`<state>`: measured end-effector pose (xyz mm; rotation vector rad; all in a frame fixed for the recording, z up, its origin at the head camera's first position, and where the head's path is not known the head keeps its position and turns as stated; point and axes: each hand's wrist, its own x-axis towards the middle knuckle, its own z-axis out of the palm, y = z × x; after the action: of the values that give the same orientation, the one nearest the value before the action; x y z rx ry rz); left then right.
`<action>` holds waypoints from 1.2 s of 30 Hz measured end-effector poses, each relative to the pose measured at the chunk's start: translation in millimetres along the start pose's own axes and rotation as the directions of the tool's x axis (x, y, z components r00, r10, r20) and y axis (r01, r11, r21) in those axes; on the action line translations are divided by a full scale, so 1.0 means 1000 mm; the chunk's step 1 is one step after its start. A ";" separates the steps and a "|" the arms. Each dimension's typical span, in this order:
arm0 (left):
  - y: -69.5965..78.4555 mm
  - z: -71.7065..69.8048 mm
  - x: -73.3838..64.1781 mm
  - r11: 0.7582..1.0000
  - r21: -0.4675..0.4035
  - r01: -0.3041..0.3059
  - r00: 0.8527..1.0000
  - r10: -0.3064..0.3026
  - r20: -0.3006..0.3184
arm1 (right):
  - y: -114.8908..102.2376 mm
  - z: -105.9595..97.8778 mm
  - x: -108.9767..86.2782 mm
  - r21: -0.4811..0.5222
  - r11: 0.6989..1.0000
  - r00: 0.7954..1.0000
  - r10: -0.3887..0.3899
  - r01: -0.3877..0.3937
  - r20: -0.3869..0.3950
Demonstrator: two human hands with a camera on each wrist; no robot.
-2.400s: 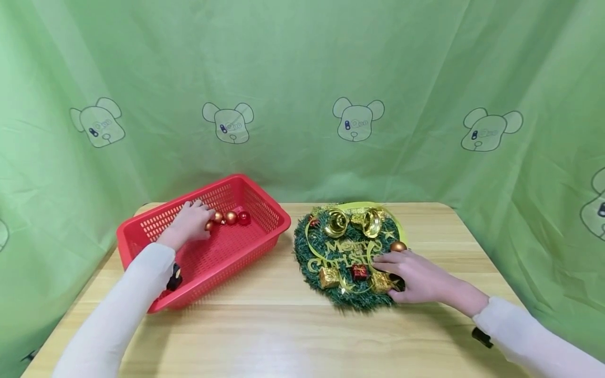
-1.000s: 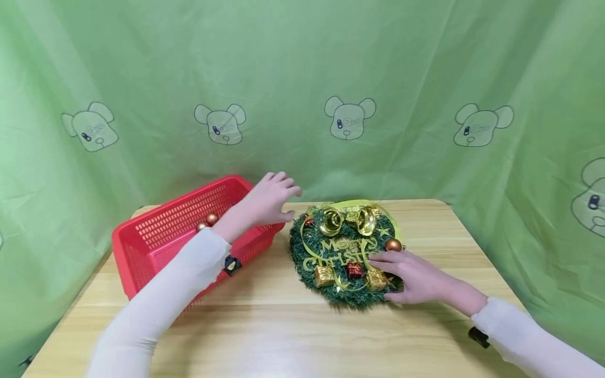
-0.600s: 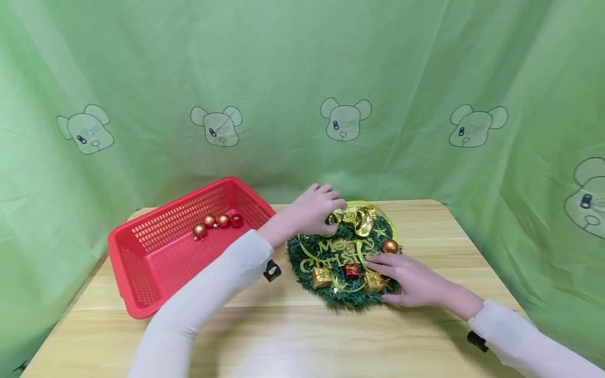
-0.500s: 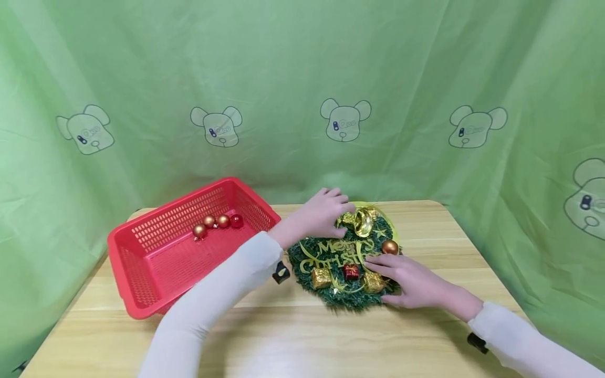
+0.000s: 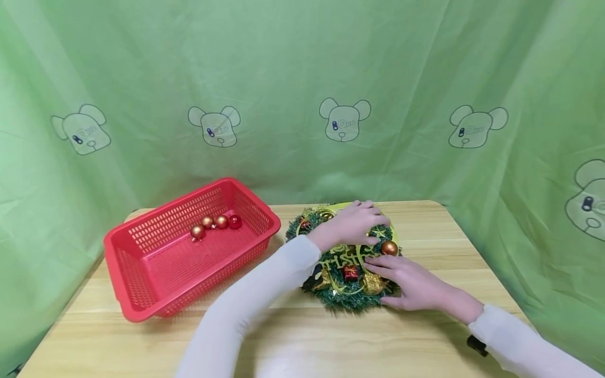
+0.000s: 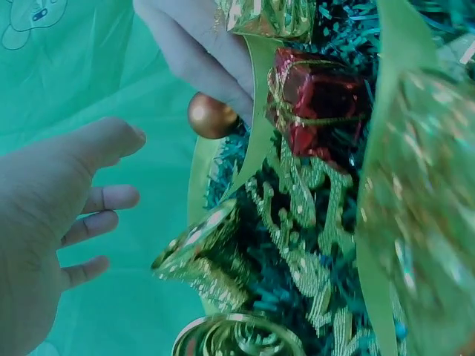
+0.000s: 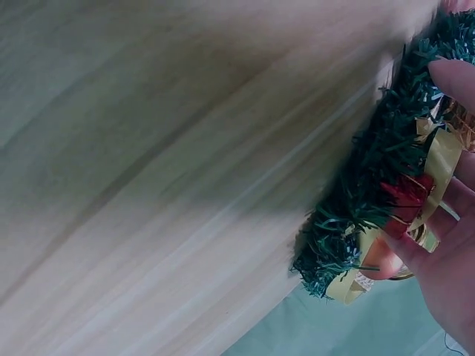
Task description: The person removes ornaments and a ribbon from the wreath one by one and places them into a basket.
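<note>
Left fingers loose, right fingers resting on wreath; left wrist view best shows both bells

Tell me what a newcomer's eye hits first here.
Probably the bright red basket on the table's left, four shiny balls inside. Next, the glittery green wreath to its right, with the left hand over it and the right hand at its right edge.

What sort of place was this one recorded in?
Probably a staged recording booth: green fabric printed with cartoon animal heads hangs behind and along both sides of a wooden-topped table, where a red basket and a Christmas wreath are laid out.
</note>
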<state>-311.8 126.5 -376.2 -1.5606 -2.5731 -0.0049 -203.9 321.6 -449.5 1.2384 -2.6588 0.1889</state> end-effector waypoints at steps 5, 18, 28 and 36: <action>0.006 0.011 0.014 0.996 0.070 -0.046 0.999 0.046 0.003 | 0.001 0.002 0.000 -0.008 1.000 1.000 -0.011 0.011 -0.011; 0.017 0.032 0.029 0.984 0.160 -0.074 0.995 0.062 0.082 | 0.000 0.002 0.000 0.003 1.000 0.999 -0.017 0.018 -0.027; 0.018 0.037 0.031 0.972 0.217 -0.089 0.995 0.078 0.061 | 0.001 0.002 0.000 -0.007 1.000 1.000 -0.007 0.007 -0.008; 0.019 0.036 0.033 0.965 0.243 -0.101 0.994 0.088 0.063 | 0.000 0.002 0.000 -0.012 1.000 1.000 -0.005 0.005 -0.009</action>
<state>-314.6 166.9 -409.7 -1.6050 -2.4211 0.3551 -204.8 321.2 -451.1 1.2380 -2.6448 0.1763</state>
